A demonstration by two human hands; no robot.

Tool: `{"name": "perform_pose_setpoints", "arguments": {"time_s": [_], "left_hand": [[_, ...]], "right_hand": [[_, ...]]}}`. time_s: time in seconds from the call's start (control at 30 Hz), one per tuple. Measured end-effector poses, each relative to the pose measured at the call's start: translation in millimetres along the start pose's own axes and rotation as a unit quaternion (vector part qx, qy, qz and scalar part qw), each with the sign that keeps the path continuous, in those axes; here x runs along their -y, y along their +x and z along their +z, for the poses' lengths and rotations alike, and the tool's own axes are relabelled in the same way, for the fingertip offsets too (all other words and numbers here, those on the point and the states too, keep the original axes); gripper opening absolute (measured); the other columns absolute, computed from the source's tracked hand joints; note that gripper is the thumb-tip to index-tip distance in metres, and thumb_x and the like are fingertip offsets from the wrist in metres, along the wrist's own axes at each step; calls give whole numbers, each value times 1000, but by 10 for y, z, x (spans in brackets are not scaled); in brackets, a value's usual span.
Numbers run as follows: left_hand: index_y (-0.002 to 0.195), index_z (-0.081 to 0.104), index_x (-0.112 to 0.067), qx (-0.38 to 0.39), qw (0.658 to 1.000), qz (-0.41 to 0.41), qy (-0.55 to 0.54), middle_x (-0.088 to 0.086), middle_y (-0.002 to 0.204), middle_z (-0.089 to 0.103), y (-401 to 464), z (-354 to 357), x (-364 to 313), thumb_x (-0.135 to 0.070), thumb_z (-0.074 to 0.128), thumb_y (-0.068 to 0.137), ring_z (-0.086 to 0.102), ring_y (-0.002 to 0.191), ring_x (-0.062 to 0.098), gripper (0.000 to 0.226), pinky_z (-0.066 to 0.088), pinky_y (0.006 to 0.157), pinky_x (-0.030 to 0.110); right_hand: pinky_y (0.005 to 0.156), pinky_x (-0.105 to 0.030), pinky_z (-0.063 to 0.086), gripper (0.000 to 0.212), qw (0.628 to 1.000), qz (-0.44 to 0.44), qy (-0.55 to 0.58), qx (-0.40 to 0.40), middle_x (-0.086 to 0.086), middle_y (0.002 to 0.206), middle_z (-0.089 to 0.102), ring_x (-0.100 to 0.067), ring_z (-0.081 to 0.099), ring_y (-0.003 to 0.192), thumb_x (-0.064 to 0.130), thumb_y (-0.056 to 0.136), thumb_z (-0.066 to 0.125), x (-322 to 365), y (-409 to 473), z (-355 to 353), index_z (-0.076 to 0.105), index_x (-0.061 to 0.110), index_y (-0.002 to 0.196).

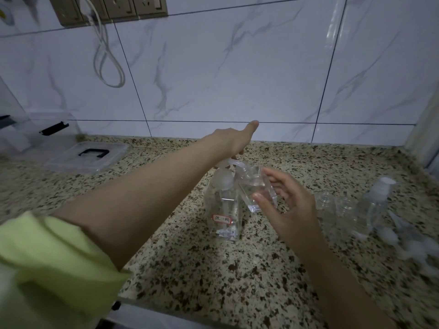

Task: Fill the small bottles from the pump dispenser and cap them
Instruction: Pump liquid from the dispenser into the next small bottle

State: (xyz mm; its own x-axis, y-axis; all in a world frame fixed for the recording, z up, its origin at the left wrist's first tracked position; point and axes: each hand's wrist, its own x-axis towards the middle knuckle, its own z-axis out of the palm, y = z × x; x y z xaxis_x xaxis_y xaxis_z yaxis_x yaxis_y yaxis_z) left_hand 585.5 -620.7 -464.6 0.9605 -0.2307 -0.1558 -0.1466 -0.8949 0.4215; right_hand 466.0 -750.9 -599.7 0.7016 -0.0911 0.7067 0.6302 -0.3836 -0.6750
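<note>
Speckled granite counter [237,269] against a marbled tile wall. My left hand [231,141] rests on the head of the pump dispenser [224,200], fingers extended, pressing rather than clasping. My right hand [288,205] pinches a small clear bottle [257,191], tilted, its mouth at the spout just left of my grip. Further empty bottles [335,205] stand right of that hand. Recommendation: keep the mouth under the spout, press slowly, level the bottle before withdrawing

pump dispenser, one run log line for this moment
left hand presses pump dispenser | right hand holds small bottle tilted at spout | spare bottles uncapped
</note>
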Motion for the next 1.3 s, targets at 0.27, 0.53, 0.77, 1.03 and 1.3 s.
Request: {"name": "perform_pose_setpoints", "arguments": {"time_s": [0.27, 0.53, 0.77, 1.03, 1.3], "left_hand": [[124, 67, -17, 4, 1000, -14, 12, 12, 129, 62, 13, 46, 11, -76, 6, 92, 53, 120, 32, 91, 34, 90, 41], [123, 67, -17, 0, 1000, -16, 5, 12, 130, 61, 31, 70, 54, -77, 7, 91, 52, 122, 32, 91, 33, 90, 41], [117, 69, -15, -6, 1000, -3, -9, 9, 117, 67, -4, 62, 49, -74, 8, 94, 56, 114, 29, 89, 33, 86, 38], [128, 64, -14, 15, 1000, -21, -3, 13, 130, 61, -31, 59, 16, -74, 5, 93, 50, 126, 32, 91, 34, 98, 44], [137, 58, -16, 15, 999, -34, -19, 13, 141, 54, -41, 62, 23, -71, 5, 96, 45, 131, 34, 86, 33, 105, 46]], "right_hand": [[95, -43, 57, 50, 1000, -13, -16, -1, 12, 125, 66, -13, 65, 115, 34, 87, 72, 9, 15, 3, 55, 31, 134], [95, -38, 57, 49, 1000, -16, -15, 2, 15, 125, 66, -10, 64, 114, 33, 87, 72, 23, 3, 9, 56, 28, 133], [99, -39, 56, 49, 1000, -13, -9, 5, 11, 127, 66, -11, 64, 117, 33, 88, 71, 17, 10, 4, 55, 27, 134], [100, -32, 54, 49, 1000, -16, -6, 8, 11, 126, 66, -9, 64, 116, 32, 88, 71, 30, 13, 10, 58, 22, 134], [100, -30, 54, 48, 999, -29, -15, 3, 12, 126, 66, -7, 63, 117, 29, 89, 72, 40, 7, 9, 57, 22, 134]]}}
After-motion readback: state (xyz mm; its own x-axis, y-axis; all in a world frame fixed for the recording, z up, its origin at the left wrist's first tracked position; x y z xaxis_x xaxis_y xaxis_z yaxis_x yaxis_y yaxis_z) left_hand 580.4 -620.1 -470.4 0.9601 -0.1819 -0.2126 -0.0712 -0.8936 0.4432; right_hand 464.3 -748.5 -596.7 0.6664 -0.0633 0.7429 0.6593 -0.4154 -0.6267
